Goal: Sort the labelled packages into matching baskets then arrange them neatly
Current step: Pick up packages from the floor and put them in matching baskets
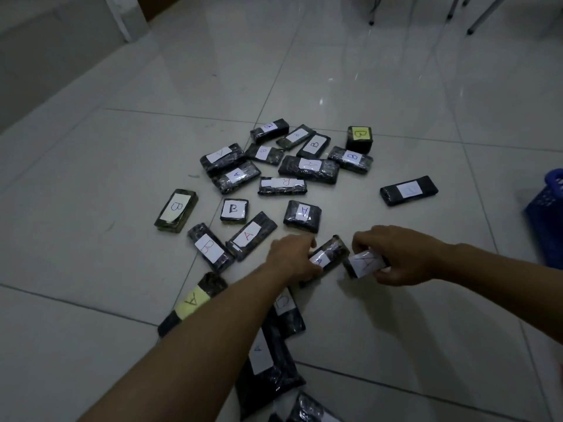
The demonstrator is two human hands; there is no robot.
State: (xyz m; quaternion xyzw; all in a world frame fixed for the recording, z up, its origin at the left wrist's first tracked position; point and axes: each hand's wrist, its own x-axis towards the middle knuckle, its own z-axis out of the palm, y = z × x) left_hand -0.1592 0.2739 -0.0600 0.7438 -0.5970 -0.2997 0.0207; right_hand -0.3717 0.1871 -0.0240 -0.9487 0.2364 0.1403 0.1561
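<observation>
Several black wrapped packages with letter labels lie scattered on the tiled floor (365, 330). My left hand (294, 257) grips a package marked A (330, 254) near the middle front. My right hand (399, 255) holds another package with a white A label (365, 263), tilted just above the floor. Close by lie an A package (302, 216), a long A package (251, 236) and B packages (210, 247) (234, 210) (176, 210). A blue basket (548, 214) shows at the right edge, mostly cut off.
More packages lie under my left forearm, one with a yellow A label (192, 301). A block with a yellow B label (359, 138) stands at the far side of the pile. Metal chair legs (469, 25) stand at the top right. A wall corner (128, 19) rises top left.
</observation>
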